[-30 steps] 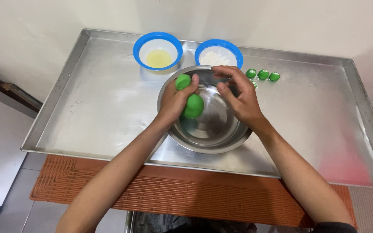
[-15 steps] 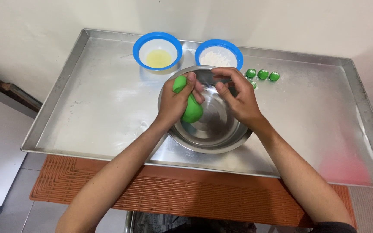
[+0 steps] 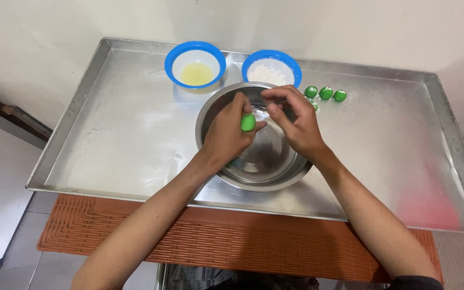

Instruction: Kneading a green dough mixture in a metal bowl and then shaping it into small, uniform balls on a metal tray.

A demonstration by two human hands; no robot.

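Compared w/ a sec ago, much less green shows: earlier a big green lump bulged out of our left hand (image 3: 226, 134) at two spots, now only a small oblong bit of green dough (image 3: 248, 122) peeks out btwn thumb and fingers, the rest hidden in the fist or not there, we can't tell which. Our right hand (image 3: 295, 122) has closed in too, fingertips pinched together just beside the green bit, touching or nearly so; whether it holds a piece of its own we can't tell. We read that as pinching a small portion off the lump, i.e. another ball in the making. Both hands hang over the steel bowl (image 3: 253, 177), which sits mid-tray on the big metal tray (image 3: 108, 139). The dough looks bright green, smooth, slightly glossy, soft enough to take the squeeze. Beyond the right hand, three small green balls (image 3: 325, 93) lie in a row on the tray, w/ what may be a fourth tucked behind the fingers. Behind the bowl: a blue-rimmed bowl of yellowish liquid (image 3: 195, 72) and a blue-rimmed bowl of white powder (image 3: 271, 71). An orange mat (image 3: 216, 241) lies under the tray's near edge.
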